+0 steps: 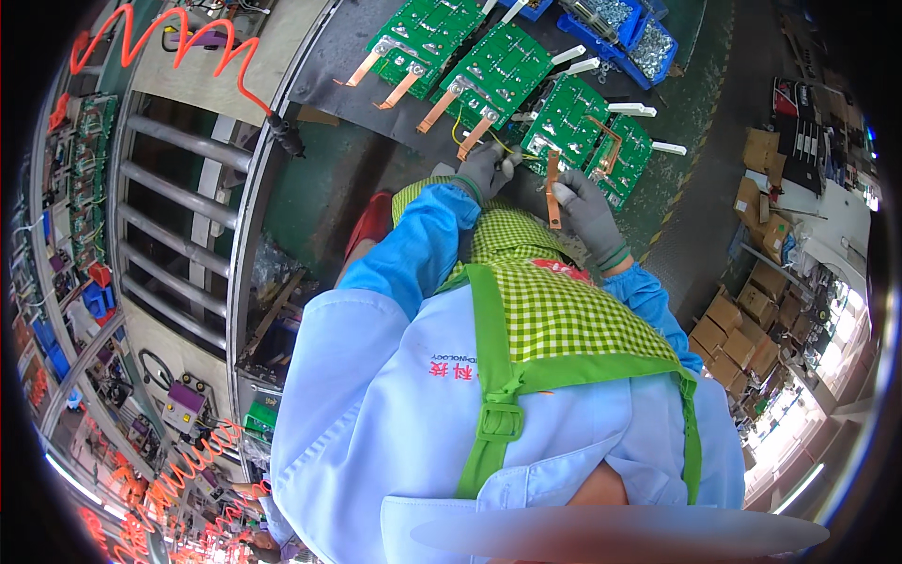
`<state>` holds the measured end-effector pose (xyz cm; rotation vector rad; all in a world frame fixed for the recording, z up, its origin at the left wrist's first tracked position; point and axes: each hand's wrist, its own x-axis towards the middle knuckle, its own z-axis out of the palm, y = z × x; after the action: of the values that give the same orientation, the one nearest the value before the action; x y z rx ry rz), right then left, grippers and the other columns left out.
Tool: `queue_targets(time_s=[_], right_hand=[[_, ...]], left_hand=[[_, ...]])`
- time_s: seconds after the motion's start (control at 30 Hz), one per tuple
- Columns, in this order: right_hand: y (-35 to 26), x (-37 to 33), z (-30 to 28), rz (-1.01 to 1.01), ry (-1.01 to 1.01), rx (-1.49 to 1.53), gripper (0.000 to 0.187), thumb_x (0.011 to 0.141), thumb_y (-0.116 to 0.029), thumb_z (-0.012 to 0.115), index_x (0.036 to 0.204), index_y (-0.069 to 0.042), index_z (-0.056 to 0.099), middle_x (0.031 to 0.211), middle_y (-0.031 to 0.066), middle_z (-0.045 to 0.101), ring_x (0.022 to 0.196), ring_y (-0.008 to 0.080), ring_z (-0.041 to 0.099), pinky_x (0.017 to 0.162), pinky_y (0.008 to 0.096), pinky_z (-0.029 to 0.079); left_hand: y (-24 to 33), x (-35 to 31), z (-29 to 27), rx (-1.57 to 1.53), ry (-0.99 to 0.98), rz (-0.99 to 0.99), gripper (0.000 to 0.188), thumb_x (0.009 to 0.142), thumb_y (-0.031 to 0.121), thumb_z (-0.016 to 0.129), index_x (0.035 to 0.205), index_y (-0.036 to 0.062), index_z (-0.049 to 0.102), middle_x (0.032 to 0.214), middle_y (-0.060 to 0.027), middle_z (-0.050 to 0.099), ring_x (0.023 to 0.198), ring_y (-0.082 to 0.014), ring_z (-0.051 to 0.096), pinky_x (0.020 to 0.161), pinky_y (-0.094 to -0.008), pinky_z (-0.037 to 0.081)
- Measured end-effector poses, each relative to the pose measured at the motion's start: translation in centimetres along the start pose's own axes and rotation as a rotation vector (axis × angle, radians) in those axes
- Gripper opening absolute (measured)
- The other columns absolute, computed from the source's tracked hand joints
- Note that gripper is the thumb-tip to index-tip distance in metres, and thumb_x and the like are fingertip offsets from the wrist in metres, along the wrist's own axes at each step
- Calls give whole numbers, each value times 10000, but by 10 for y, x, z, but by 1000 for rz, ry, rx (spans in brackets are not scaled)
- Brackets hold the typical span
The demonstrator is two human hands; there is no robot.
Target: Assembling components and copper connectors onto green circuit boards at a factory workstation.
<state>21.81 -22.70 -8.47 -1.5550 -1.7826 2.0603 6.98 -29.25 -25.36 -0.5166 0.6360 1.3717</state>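
My right hand point(584, 209), in a grey glove, pinches a flat copper strip point(552, 199) with a hole at its lower end. The strip stands in front of a green circuit board point(567, 113) on the dark bench. To its left, my left hand point(482, 173), gloved too, has its fingers drawn together close to a thin yellow wire point(500, 141). What those fingers hold is too small to make out. Just above them, another copper strip point(473, 138) juts from a second green board point(498, 73). White pieces stick out from the boards' far edges.
Another green board point(425, 38) with copper strips lies at the left on the bench point(324, 80). Blue bins point(648, 52) of small metal parts stand at the far right. A red coiled hose point(221, 56) hangs left, above a metal roller rack point(178, 211). Cardboard boxes point(742, 329) are stacked right.
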Motion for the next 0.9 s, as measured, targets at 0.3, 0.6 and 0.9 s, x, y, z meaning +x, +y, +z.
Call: queue_targets(time_s=[0.3, 0.6, 0.9], right_hand=[[27, -3, -16, -13, 29, 131, 142, 887, -175, 520, 923, -38, 527, 790, -8, 520, 682, 65, 486, 574, 227, 430], [51, -2, -8, -62, -39, 67, 145, 882, -166, 506, 926, -35, 551, 801, 5, 559, 692, 60, 504, 609, 230, 429], [36, 20, 10, 148, -50, 321, 218, 896, -231, 500, 993, -41, 546, 861, 23, 578, 693, 80, 531, 606, 222, 445]], left_hand=[[-13, -28, 21, 344, -62, 91, 166, 901, 159, 491, 1001, 35, 537, 790, -34, 543, 614, -67, 504, 430, -157, 405], [-5, 3, 27, 165, -236, -50, 198, 924, 98, 409, 1087, 14, 485, 790, -49, 521, 627, -92, 511, 480, -171, 470], [9, -13, 28, 277, -382, -142, 294, 850, 75, 462, 1139, 19, 470, 968, -79, 545, 814, -151, 557, 699, -258, 512]])
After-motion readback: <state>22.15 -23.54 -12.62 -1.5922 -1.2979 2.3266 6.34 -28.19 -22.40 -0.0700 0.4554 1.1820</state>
